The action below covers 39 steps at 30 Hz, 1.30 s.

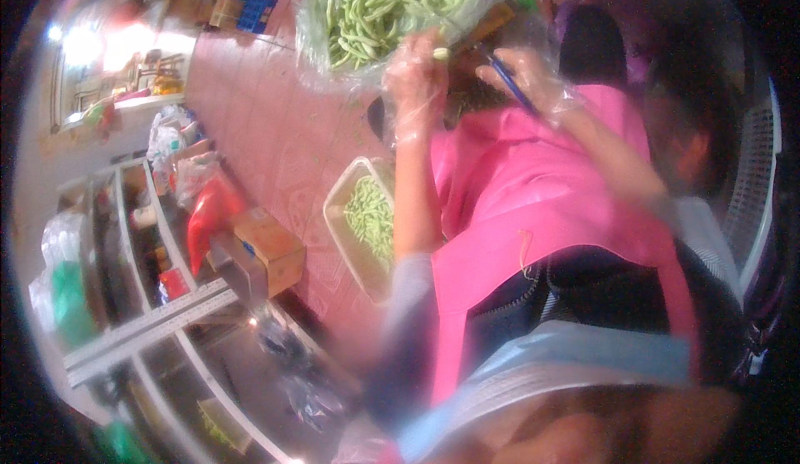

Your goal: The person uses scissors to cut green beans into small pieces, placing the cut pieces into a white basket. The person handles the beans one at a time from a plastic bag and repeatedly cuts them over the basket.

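My left hand (415,73), in a clear plastic glove, is closed around a pale green bean piece (440,54) at the near edge of a large clear plastic bag (309,58). Green beans (381,8) fill that bag. My right hand (525,76), gloved the same way, holds a slim tool with a blue handle (509,83), perhaps a knife; its tip is too blurred to tell. Both hands are above the pink apron (500,170) on my lap. Left of my left forearm, a pale plastic tub (340,211) on the floor holds cut green beans (369,217).
A metal shelf rack (150,333) stands at the lower left, with a cardboard box (275,248) and a red plastic bag (209,214) by it. The reddish tiled floor (269,126) lies between. A perforated plastic chair or basket (750,170) is at the right.
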### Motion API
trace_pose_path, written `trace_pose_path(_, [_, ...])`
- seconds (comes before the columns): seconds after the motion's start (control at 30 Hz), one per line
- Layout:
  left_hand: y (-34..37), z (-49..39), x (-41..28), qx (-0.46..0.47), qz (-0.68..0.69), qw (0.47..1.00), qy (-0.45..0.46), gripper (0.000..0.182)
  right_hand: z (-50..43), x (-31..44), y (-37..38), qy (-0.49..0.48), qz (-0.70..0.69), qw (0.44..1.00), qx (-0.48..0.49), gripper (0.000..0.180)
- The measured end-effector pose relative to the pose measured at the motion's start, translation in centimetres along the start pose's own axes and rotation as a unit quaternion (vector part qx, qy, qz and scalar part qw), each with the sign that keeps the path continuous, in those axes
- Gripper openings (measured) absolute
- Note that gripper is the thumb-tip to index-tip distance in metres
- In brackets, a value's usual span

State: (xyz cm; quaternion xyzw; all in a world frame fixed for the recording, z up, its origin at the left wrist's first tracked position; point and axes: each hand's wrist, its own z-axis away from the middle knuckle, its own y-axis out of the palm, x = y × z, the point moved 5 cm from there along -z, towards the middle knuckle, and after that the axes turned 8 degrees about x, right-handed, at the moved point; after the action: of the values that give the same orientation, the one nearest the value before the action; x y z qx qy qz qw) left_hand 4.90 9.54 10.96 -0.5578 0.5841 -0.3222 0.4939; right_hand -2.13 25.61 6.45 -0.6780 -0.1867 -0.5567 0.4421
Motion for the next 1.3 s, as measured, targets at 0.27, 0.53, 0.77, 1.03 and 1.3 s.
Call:
trace_pose_path(0.27, [-1.9, 2.8, 4.1, -0.272, 0.682, 0.653, -0.186, 0.03, -1.4, -3.2, 1.9, 0.025, -0.354, 0.935, 0.015, 0.029])
trace_pose_path(0.53, [-1.0, 3.0, 6.2, -0.199, 0.889, 0.403, -0.083, 0.024, -0.2, -1.8, 3.1, 0.03, -0.192, 0.979, 0.06, 0.031])
trace_pose_path(0.77, [0.6, 3.0, 3.4, -0.085, 0.962, 0.254, -0.059, 0.021, -0.8, -1.4, 6.2, 0.08, -0.495, 0.853, 0.145, 0.034])
trace_pose_path(1.03, [4.2, 3.9, -0.9, -0.012, 0.94, 0.296, -0.169, 0.024, -2.9, -1.2, 4.9, 0.022, -0.556, 0.831, 0.027, 0.021])
trace_pose_path(1.3, [4.2, 5.0, -1.0, 0.014, 0.936, 0.288, -0.201, 0.021, -3.2, -4.5, -0.2, -0.037, -0.452, 0.867, -0.207, 0.012])
